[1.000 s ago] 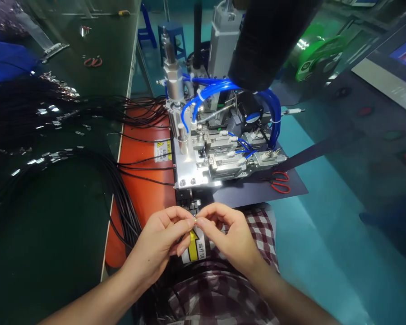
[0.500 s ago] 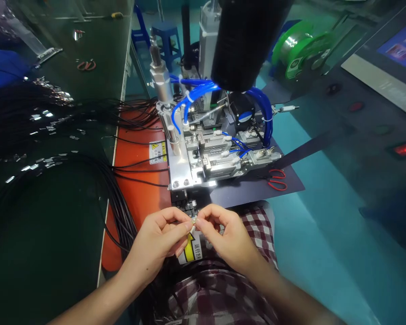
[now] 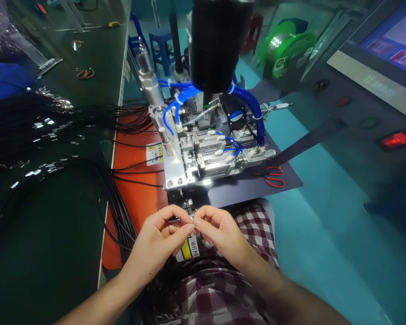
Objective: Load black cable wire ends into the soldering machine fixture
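My left hand [image 3: 165, 232] is closed in a pinch, thumb against forefinger, just in front of the metal machine [image 3: 209, 153]. Meeting it tip to tip, my right hand [image 3: 219, 228] pinches at the same spot. What lies between the fingertips is too small and covered to make out. Under the hands is a white and yellow arrow label [image 3: 191, 248]. Small black and metal fittings [image 3: 188, 205] of the machine show just beyond the fingers. A thick bundle of black cables [image 3: 118, 207] runs down beside my left wrist.
Red-handled scissors [image 3: 274, 177] lie on the dark plate right of the machine. Another red-handled tool [image 3: 85, 73] rests on the dark green table at left. A black cylinder [image 3: 219, 49] hangs overhead. At right stand a green spool [image 3: 280, 49] and a control panel [image 3: 358, 99].
The camera view has shifted a little, so the machine and panel sit further left. Both hands stay pinched together, fingertips now closer over the small item that showed pale between them.
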`<state>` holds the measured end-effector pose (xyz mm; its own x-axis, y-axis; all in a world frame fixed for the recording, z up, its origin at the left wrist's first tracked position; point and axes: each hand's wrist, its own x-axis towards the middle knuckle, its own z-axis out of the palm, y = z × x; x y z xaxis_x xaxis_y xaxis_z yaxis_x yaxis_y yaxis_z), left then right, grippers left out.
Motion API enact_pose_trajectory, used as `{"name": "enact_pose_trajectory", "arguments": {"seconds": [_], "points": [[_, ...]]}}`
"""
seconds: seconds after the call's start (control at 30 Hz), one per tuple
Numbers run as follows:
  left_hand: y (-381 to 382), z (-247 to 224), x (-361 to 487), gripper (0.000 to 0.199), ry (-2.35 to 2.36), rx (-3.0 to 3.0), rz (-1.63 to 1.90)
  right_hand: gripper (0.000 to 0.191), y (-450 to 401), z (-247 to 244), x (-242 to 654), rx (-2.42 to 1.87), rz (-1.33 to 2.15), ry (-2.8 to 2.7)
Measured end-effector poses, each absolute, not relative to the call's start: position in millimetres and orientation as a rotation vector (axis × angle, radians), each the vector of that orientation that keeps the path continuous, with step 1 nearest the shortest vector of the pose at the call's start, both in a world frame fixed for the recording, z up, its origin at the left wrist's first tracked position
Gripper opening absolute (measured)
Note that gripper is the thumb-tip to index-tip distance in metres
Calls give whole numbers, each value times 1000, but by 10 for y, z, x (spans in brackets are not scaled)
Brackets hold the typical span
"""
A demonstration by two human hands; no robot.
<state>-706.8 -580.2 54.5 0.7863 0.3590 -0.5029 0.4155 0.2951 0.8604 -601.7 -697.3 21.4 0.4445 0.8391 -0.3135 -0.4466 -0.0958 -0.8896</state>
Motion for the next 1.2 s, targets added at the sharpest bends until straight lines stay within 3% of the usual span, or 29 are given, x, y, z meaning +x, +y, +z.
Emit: {"name": "enact_pose_trajectory", "arguments": {"seconds": [0.4,0.7,1.03,1.2], "points": [[-5735,553,-6956,23,755,1341,-110,19,-6995,150,-5942,-1275,1132,-427],[-5752,630,-6927,22,769,1397,-147,13,-7047,158,-6001,-1581,646,-778],[-5822,545,-7009,19,782,1322,47,18,-6985,209,-6042,-1436,945,-501],[-5811,522,-7054,18,771,1266,-14,14,-7054,263,-6048,-1653,581,-901]]}}
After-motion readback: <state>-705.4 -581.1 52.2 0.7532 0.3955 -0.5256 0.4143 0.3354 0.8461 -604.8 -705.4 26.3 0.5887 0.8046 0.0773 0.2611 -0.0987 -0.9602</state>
